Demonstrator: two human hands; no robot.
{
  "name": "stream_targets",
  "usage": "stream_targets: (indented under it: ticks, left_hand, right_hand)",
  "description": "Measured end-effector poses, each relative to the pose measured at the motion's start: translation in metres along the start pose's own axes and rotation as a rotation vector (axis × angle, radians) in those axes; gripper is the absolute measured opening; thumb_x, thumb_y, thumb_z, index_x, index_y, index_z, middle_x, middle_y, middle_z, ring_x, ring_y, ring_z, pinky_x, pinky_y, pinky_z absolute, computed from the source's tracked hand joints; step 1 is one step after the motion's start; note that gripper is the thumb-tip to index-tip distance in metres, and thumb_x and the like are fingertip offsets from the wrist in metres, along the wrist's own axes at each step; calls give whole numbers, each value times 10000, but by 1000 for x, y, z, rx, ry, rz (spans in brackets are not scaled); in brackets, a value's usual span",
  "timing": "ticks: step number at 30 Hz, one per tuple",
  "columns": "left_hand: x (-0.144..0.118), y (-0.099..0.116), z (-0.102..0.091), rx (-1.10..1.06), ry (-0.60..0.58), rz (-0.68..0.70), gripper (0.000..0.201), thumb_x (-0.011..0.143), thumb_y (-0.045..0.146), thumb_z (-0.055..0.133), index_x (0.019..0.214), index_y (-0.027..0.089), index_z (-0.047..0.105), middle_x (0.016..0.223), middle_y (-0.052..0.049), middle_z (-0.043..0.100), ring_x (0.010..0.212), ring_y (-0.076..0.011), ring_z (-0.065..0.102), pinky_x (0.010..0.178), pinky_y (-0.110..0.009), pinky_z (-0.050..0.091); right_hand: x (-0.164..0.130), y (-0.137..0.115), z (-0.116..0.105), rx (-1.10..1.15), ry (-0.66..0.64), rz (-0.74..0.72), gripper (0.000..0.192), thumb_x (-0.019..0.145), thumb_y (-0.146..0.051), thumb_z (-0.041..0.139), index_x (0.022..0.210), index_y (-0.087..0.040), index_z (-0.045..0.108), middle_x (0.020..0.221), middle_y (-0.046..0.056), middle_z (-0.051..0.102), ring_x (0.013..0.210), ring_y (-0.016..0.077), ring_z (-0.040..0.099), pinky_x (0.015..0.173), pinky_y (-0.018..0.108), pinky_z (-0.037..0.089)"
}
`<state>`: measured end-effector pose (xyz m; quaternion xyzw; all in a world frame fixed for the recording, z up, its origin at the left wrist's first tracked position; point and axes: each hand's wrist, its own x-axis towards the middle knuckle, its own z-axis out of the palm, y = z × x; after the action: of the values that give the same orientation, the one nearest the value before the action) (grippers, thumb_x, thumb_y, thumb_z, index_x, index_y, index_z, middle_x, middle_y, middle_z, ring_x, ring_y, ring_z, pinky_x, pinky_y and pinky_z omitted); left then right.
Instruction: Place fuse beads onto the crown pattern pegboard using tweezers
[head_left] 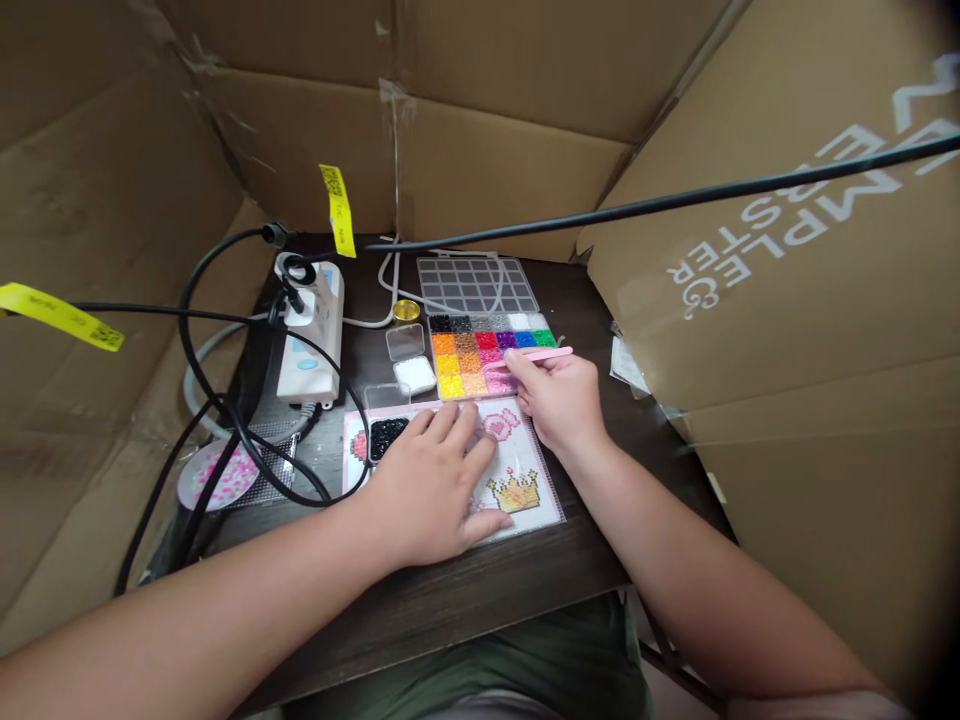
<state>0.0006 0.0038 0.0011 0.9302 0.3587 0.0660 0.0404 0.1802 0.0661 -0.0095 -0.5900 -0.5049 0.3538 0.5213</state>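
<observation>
My left hand [431, 485] lies flat, fingers spread, on a clear pegboard over a pattern sheet [525, 480] that shows a pink heart and a yellow crown. My right hand [559, 400] grips pink tweezers [536, 357], whose tips reach into the pink beads of a compartment bead box [487, 352] with many colours. A small clear tub of black beads [388, 436] sits by my left fingers, and a tub of white beads [415, 375] stands just behind it.
A white power strip [311, 335] with black cables lies at the left of the dark wooden table [480, 590]. The box's clear lid [476, 284] and a gold cap [406, 311] lie behind. A round plate of pink beads [217, 475] sits at left. Cardboard walls surround the table.
</observation>
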Motion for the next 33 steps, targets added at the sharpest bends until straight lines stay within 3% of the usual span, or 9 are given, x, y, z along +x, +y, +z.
stream_targets:
  ticks: [3,7,9,14,18,23,33]
  left_hand:
    - [0,0,0,-6,-5,-5,701,870,720,473,1270,154,577,1435,-232,478,1346,-416,430,1083,-544,376]
    - [0,0,-1,-4,-19,-6,701,872,716,474,1277,154,578,1443,-234,472,1354,-415,423,1085,-543,373]
    - [0,0,-1,2,-20,-4,706,872,718,470,1288,157,575,1449,-232,468,1357,-412,422,1086,-541,371]
    - [0,0,-1,17,-21,0,729,880,722,450,1320,153,566,1455,-246,461,1352,-419,426,1073,-546,379]
    - [0,0,-1,21,-34,3,731,882,723,444,1320,151,568,1454,-245,461,1358,-418,423,1071,-540,385]
    - [0,0,0,28,-35,4,721,890,718,433,1319,154,569,1467,-242,449,1362,-418,417,1074,-545,380]
    - [1,-1,0,12,-34,2,721,883,716,447,1321,156,566,1467,-234,452,1366,-418,406,1072,-546,371]
  right_hand:
    - [-4,1,-2,62,61,34,323,755,-447,765,680,-147,674,487,-14,535,462,104,490,431,241,372]
    - [-9,-7,-9,213,31,120,320,717,-420,808,643,-149,654,426,-49,455,382,69,378,369,230,284]
    - [-14,-12,-18,280,4,119,285,702,-390,826,681,-144,683,466,-31,507,388,62,372,364,226,269]
    - [-41,-11,-58,134,-200,38,180,745,-320,808,817,-157,785,662,55,703,440,77,456,392,230,351]
    - [-62,-2,-82,42,-384,28,96,771,-272,786,804,-185,806,812,83,774,524,113,602,455,228,471]
    - [-68,3,-86,86,-451,-50,58,784,-242,779,765,-190,795,791,80,781,724,189,735,652,272,596]
    - [-68,4,-85,73,-444,-75,117,791,-293,786,742,-187,784,783,87,781,698,190,739,642,278,602]
